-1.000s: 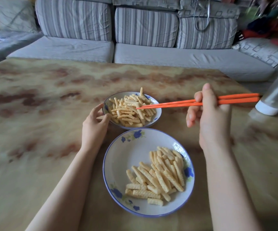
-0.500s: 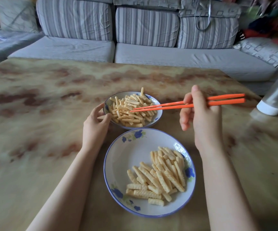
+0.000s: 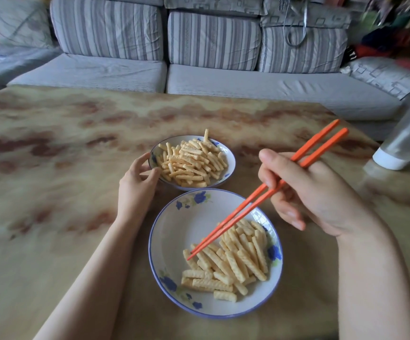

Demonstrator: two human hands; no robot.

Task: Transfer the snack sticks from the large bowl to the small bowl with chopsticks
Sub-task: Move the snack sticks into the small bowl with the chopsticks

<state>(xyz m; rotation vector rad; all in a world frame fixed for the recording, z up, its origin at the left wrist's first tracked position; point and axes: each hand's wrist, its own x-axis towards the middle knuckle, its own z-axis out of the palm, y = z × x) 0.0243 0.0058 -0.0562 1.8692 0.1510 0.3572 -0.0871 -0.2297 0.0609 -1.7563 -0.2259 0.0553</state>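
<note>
The large bowl point(image 3: 174, 231), white with blue flowers, sits nearest me and holds a pile of ridged snack sticks point(image 3: 233, 261) on its right side. Behind it the small bowl point(image 3: 229, 168) is heaped with more snack sticks point(image 3: 191, 163). My left hand point(image 3: 137, 182) grips the small bowl's left rim. My right hand point(image 3: 309, 192) holds a pair of orange chopsticks point(image 3: 253, 204), slanted down to the left. Their tips, close together, rest at the left edge of the pile in the large bowl. No stick is lifted between them.
Both bowls stand on a marbled tan table point(image 3: 51, 192). A clear bottle with a white cap point(image 3: 405, 143) lies at the table's right edge. A grey striped sofa point(image 3: 211, 69) runs behind the far edge.
My right hand swung the chopsticks from above the small bowl back and down into the large bowl, tilting them steeply. My left hand stayed on the small bowl.
</note>
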